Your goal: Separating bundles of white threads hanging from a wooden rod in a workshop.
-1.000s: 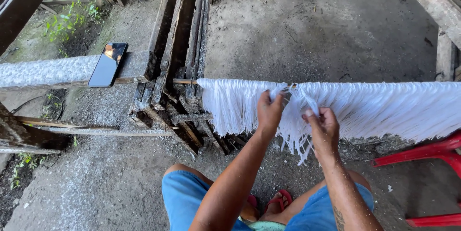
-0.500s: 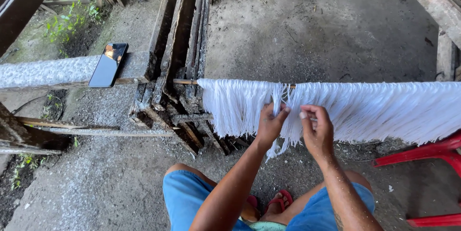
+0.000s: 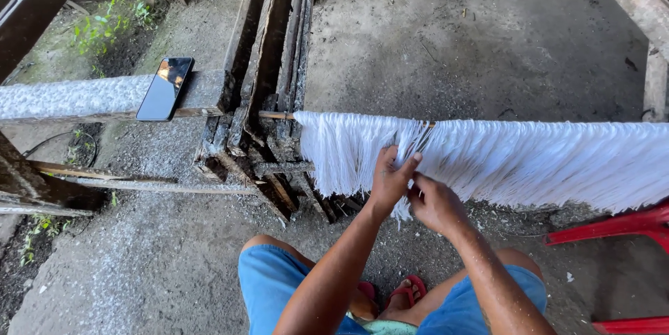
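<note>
Before the hanging white strands [image 3: 529, 157], left hand [image 3: 389, 183] and right hand [image 3: 435, 204] raised close together, fingers pinching strands

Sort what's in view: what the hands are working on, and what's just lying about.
In hand: white strands, hung over a pole; left hand and right hand both grip strands.

Lying about: phone on a beam, planks, red chair.

One phone [image 3: 164, 88], two hands [image 3: 390, 183].
</note>
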